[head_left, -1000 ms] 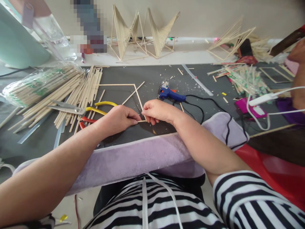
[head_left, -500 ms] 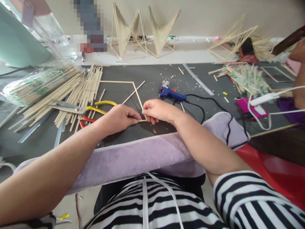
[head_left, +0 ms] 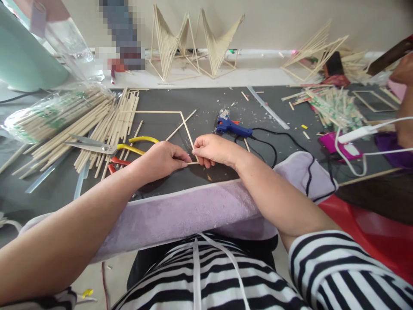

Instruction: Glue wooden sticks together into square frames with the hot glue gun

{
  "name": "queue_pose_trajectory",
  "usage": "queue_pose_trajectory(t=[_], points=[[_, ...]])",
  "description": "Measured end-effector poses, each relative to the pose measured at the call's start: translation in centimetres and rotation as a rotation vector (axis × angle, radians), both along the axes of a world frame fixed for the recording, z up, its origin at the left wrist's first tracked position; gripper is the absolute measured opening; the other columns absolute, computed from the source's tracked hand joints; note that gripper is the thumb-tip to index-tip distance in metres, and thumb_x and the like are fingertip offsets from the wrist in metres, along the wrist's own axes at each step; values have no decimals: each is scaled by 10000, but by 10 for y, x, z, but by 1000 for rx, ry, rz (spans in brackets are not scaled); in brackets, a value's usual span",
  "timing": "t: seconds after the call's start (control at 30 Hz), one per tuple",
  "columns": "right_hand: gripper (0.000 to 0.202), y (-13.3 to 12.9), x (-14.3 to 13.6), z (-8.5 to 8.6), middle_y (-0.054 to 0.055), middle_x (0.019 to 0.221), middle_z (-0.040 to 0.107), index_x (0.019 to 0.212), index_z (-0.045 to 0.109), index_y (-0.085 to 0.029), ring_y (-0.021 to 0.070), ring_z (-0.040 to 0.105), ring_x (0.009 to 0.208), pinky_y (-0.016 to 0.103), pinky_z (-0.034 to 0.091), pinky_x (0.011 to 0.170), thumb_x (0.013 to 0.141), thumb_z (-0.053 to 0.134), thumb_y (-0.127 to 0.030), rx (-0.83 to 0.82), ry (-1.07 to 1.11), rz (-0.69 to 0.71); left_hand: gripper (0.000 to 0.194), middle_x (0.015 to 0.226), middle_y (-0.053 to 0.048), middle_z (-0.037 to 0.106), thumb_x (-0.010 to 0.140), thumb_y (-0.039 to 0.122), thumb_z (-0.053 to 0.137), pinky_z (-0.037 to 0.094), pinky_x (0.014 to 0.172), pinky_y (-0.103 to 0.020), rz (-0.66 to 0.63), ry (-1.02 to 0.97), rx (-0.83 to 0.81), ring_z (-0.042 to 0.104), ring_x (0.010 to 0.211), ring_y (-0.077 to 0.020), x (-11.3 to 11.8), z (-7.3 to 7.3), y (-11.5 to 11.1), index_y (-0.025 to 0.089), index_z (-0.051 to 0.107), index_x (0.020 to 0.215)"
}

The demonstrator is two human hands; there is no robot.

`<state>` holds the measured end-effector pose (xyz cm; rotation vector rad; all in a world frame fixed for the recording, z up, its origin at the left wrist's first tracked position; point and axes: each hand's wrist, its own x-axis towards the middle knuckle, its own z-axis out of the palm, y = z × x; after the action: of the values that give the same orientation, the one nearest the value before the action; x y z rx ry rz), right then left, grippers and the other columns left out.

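Pinching short stick [head_left: 193, 163] in left hand [head_left: 166, 159], skinny stick frame [head_left: 187, 128] in right hand [head_left: 214, 150], with both grips basically closed, near glue gun [head_left: 234, 127]

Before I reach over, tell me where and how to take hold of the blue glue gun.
Likely by its slim handle, from above: the blue glue gun lies on its side, handle uncovered, cable trailing off that end.

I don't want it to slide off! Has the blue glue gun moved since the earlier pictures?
No, the blue glue gun hasn't visibly shifted, judged against the clear strip on the table.
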<state>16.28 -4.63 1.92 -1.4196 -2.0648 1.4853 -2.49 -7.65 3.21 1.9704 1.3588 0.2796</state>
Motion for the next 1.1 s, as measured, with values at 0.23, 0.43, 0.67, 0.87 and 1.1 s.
queue_pose_trajectory(t=[0.23,0.43,0.67,0.87,1.1], points=[[144,-1,-3,5,-28,530,596,708,521,-172,69,532,410,163,383,366,842,509,-121,-23,-21,-27,234,825,27,757,753,285,591,470,698,-228,-23,-11,13,661,765,-150,-2,-2,1,234,773,893],[158,-2,-5,8,-35,512,580,698,511,-171,66,519,396,164,369,360,841,506,-105,-45,-25,-45,231,833,27,758,752,273,591,466,707,-222,-28,-33,16,662,768,-144,-4,-5,2,233,771,891],[156,0,-4,3,-27,516,591,678,510,-170,71,526,390,163,363,345,824,501,-114,-32,-16,-34,238,825,29,751,753,271,575,458,690,-223,-45,-37,14,659,759,-142,-4,-4,2,235,772,880],[144,-1,-4,3,-43,507,583,691,512,-178,68,522,390,164,362,347,827,514,-133,-40,-23,-39,237,818,26,750,757,271,572,455,688,-226,-46,-33,16,657,755,-141,-4,-3,1,235,771,882],[158,-2,-4,5,-36,516,588,673,517,-174,61,515,393,162,369,357,823,516,-124,-44,-22,-38,248,847,18,755,758,276,569,463,709,-231,-60,-27,16,660,778,-145,-4,-5,3,231,768,897]])
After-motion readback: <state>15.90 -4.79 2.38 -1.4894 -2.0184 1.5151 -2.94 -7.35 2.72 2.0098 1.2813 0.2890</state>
